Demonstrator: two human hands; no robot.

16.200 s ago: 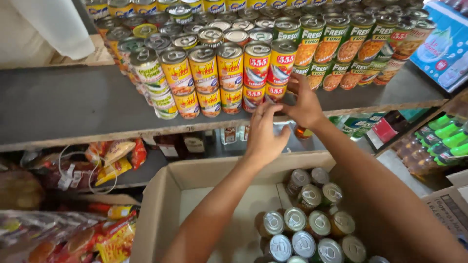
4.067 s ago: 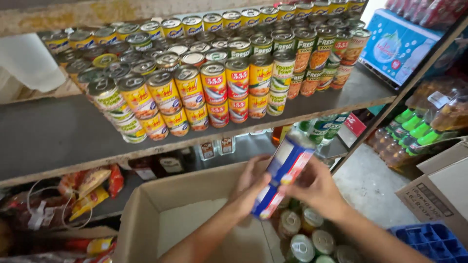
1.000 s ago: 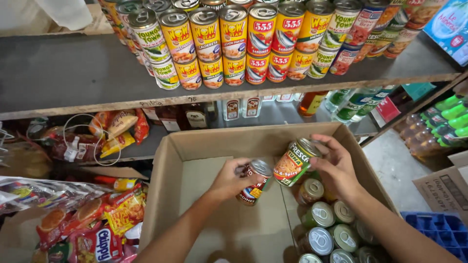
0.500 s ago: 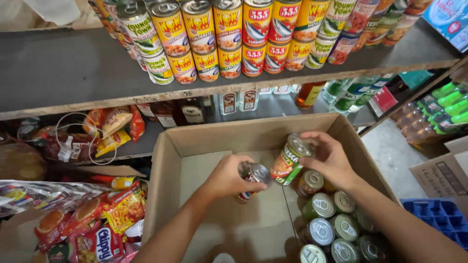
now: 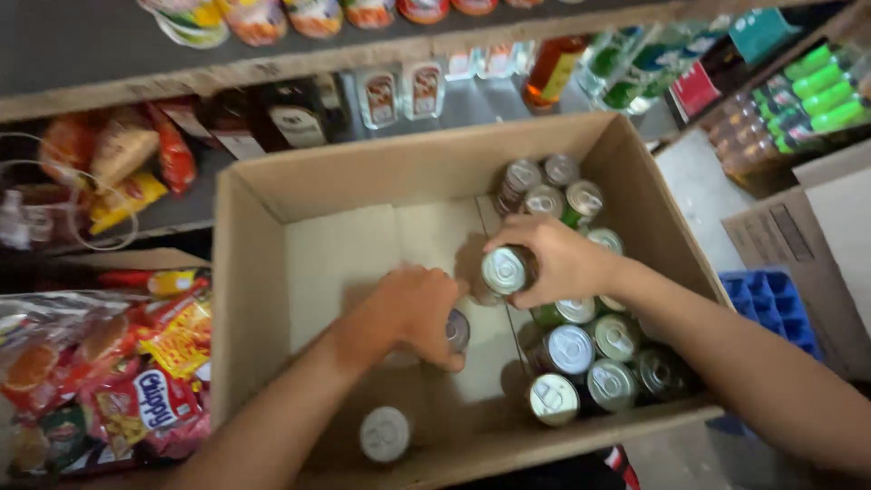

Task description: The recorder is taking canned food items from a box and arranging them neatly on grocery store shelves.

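Under the left hand [image 5: 413, 313] sits a can [image 5: 457, 330] — mostly hidden.

Your left hand [image 5: 413, 313] covers most of the can [image 5: 456, 330] beneath it; only its lid edge shows. The top edge cuts off the cans on the shelf [image 5: 272, 18]. Bottle labels [image 5: 399, 91] are blurred beyond reading.

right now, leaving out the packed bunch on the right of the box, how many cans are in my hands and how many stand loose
half-hidden can in left grip: 1
silver-topped can in right grip: 1
lone can standing loose near the front of the cardboard box: 1
total: 3
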